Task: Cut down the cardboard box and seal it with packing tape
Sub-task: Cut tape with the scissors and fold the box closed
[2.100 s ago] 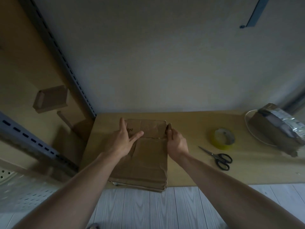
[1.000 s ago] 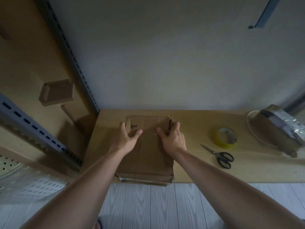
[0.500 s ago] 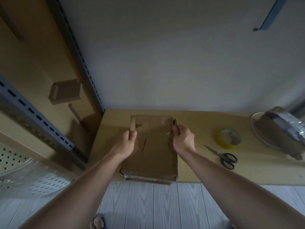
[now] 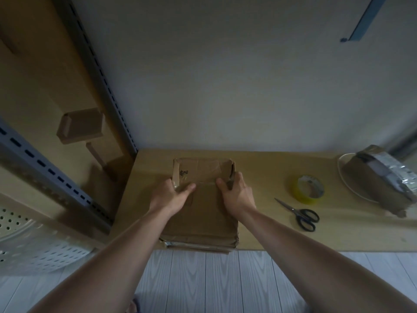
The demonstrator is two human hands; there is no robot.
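Note:
A brown cardboard box (image 4: pixel 203 213) lies on the wooden table (image 4: pixel 270 233), its near end sticking out over the front edge. My left hand (image 4: pixel 169 197) grips its left edge, thumb laid across the top. My right hand (image 4: pixel 237 193) grips the right edge, fingers over the side and thumb on top. The far part of the box top shows old tape and a black mark. A yellow roll of packing tape (image 4: pixel 308 189) stands to the right of the box. Black-handled scissors (image 4: pixel 300 214) lie in front of the roll.
A taped brown parcel (image 4: pixel 379 177) sits at the table's far right on a white ring. A grey slotted shelf upright (image 4: pixel 99 80) runs down the left, with small cardboard pieces (image 4: pixel 80 125) behind it. A white perforated basket (image 4: pixel 33 242) is at lower left. Pale floorboards lie below the table.
Both hands went from pressing flat on the box top to gripping its left and right edges. The view has shifted slightly; the box stays in place.

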